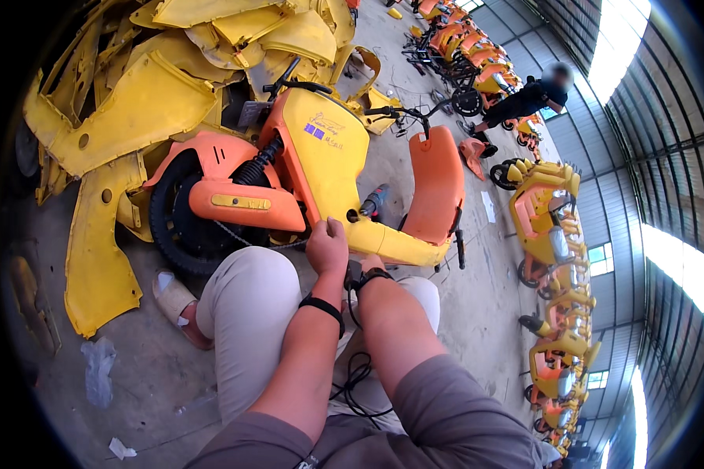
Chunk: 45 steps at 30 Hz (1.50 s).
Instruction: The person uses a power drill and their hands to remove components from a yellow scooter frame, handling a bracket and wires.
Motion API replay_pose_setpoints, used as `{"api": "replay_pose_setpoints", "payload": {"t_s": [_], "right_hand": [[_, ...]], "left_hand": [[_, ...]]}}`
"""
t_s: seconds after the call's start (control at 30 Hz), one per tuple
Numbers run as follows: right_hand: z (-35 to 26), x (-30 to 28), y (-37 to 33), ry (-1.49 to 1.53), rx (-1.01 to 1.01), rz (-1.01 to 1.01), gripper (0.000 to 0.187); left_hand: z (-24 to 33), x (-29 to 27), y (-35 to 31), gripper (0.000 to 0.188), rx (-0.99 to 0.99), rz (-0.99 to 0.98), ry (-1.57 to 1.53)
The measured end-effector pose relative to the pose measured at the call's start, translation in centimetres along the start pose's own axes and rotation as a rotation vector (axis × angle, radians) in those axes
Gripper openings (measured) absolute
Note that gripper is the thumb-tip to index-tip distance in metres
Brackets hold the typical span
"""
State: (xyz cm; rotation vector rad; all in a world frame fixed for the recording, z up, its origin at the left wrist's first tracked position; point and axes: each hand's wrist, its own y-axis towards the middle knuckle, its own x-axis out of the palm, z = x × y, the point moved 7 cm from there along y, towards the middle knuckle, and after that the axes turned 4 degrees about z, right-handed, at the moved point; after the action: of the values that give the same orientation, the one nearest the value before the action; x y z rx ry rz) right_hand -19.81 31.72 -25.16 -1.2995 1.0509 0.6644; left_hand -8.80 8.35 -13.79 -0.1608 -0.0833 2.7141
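A yellow and orange electric scooter point(325, 144) stands across in front of my knees, its rear wheel on the left and its handlebar end on the right. My left hand point(327, 246) is closed, knuckles up, against the lower edge of the yellow body panel; whatever is in its fingers is hidden. Just right of it, my right hand point(370, 264) reaches under the yellow frame bar point(403, 244), and its fingers are mostly out of sight. Black straps circle both wrists. A black cable point(358, 377) hangs from near the right wrist into my lap.
Yellow body panels point(133, 109) are heaped at the far left, some touching the floor beside the rear wheel point(184, 215). Rows of scooters point(551, 227) line the right side. Another person point(524, 102) bends at the back. Plastic scraps point(98, 371) lie near my foot.
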Motion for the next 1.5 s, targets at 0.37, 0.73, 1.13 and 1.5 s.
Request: {"api": "replay_pose_setpoints", "payload": {"t_s": [0.37, 0.73, 1.13, 1.5], "right_hand": [[-2.9, -10.2, -4.8, 0.146, 0.211, 0.376, 0.026], [1.6, -14.5, -6.8, 1.808, 1.057, 0.691, 0.065], [0.3, -25.9, -7.3, 2.570, 0.122, 0.378, 0.033], [-4.5, -17.3, -5.3, 1.147, -0.860, 0.038, 0.022]], "left_hand": [[-0.9, -0.3, 0.9, 0.037, -0.064, 0.078, -0.002], [-0.7, 2.5, 0.9, 0.038, -0.070, 0.033, -0.053], [12.9, 1.8, 2.4, 0.038, -0.005, -0.419, -0.607], [17.1, 1.7, -9.7, 0.024, 1.544, -0.864, 0.368]]}}
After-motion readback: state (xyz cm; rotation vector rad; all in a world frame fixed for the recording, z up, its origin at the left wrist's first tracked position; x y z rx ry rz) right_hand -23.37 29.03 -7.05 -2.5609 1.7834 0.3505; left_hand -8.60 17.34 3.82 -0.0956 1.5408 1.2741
